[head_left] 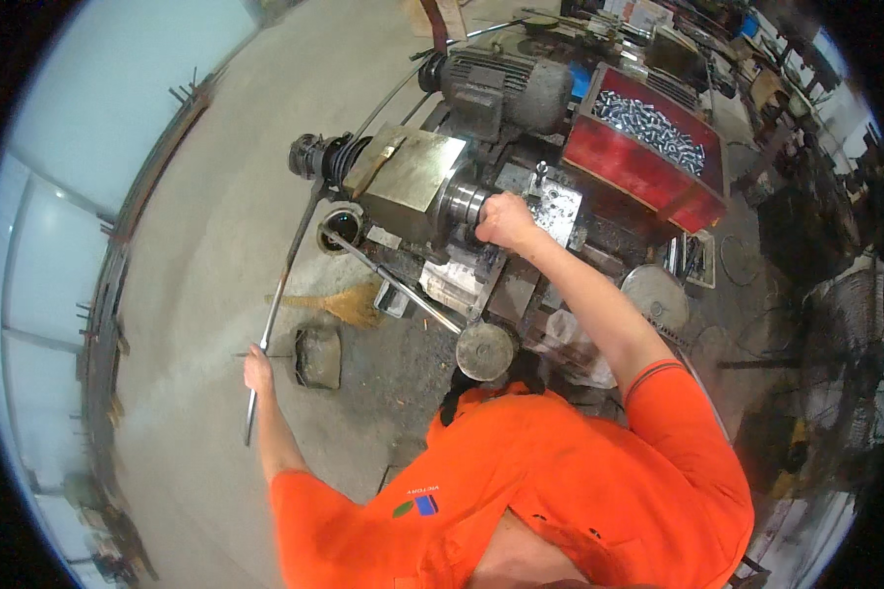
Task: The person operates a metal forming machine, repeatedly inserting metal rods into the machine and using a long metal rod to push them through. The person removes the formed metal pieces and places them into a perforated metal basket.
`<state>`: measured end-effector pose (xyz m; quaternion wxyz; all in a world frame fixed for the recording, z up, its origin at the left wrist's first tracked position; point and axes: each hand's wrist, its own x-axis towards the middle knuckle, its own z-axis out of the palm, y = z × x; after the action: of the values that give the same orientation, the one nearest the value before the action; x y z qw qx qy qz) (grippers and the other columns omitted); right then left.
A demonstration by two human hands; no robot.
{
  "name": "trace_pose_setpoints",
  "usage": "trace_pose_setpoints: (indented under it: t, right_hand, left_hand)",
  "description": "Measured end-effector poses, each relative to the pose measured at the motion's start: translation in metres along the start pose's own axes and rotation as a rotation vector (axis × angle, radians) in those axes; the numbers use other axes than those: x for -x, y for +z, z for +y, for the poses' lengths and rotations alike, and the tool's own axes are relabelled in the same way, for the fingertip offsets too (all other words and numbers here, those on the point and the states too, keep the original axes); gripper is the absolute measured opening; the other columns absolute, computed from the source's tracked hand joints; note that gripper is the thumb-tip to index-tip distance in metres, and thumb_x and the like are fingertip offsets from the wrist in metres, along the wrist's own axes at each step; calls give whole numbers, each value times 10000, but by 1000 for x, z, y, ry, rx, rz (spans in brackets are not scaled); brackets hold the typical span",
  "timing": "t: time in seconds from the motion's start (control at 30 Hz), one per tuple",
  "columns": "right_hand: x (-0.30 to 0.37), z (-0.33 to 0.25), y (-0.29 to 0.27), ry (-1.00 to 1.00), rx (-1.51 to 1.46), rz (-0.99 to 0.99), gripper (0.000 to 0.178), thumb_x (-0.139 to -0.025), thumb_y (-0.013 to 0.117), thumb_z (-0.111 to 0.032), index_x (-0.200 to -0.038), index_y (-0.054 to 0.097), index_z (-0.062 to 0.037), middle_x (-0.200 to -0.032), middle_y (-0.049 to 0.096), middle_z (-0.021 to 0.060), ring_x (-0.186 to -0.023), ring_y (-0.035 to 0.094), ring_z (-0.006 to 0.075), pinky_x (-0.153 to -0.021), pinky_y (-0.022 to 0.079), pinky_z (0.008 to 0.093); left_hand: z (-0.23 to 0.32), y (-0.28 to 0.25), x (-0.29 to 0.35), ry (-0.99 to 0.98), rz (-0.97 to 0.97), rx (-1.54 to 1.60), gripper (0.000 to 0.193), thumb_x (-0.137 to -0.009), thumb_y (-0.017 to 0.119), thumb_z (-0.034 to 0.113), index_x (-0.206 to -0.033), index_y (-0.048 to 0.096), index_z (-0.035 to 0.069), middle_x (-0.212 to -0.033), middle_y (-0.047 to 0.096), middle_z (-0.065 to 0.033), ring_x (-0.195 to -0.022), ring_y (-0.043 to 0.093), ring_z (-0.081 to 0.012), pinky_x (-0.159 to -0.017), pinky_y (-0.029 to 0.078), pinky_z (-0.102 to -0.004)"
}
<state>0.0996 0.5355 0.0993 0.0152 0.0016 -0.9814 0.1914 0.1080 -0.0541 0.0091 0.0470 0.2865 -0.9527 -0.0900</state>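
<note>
My left hand (256, 371) is closed around the lower part of a long metal lever (287, 265), which runs up to the left end of a small lathe. Its headstock (410, 165) is a box with a worn metal cover, and a brush (378, 167) lies on top. My right arm reaches across to the round steel chuck (465, 202) on the headstock's right side. There my right hand (506, 220) is closed, with curled fingers against the chuck's front. What those fingers hold is hidden. Right of this hand is a shiny metal slide block (557, 208).
A motor (506, 93) sits behind the headstock. At the back right, a red box (634, 167) holds many small metal pieces (650, 130). A second bar (393, 273) slants toward a round disc (486, 350) near my body. A straw broom (349, 304) and a dark metal pan (317, 356) lie on the floor.
</note>
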Motion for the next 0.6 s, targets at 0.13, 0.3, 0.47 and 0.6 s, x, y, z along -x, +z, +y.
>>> trace_pose_setpoints:
  t: [0.13, 0.3, 0.47, 0.6]
  right_hand:
    - [1, 8, 4, 6, 93, -18, 253, -544, 577, -205, -683, 653, -8, -768, 632, 195, -786, 602, 335, -725, 484, 403]
    - [19, -3, -39, 133, 140, 28, 268, -565, 584, -260, -684, 661, -32, -751, 635, 183, -756, 619, 328, -705, 499, 392]
    - [29, 77, -125, 389, 101, 370, 240, -601, 590, -215, -795, 697, -122, -978, 611, 170, -905, 579, 318, -796, 471, 400]
    - [68, 71, -161, 228, 151, 603, 413, -619, 608, -171, -1031, 618, -136, -1114, 504, 168, -1008, 485, 370, -876, 420, 424]
  left_hand:
    - [42, -10, 78, -23, 81, -12, 591, -885, 307, 475, -829, 641, -9, -850, 619, -225, -799, 584, -418, -712, 436, -521]
    - [26, -2, 120, 49, 37, 117, 614, -893, 295, 490, -786, 645, -3, -708, 627, -188, -697, 602, -388, -636, 462, -477]
    - [32, -18, 70, 89, -472, 337, 540, -883, 381, 457, -757, 640, 1, -642, 612, -175, -663, 606, -359, -624, 469, -445]
    - [125, -49, 73, 828, 73, -159, 414, -863, 469, 378, -792, 623, 0, -652, 601, -194, -632, 600, -364, -604, 468, -436]
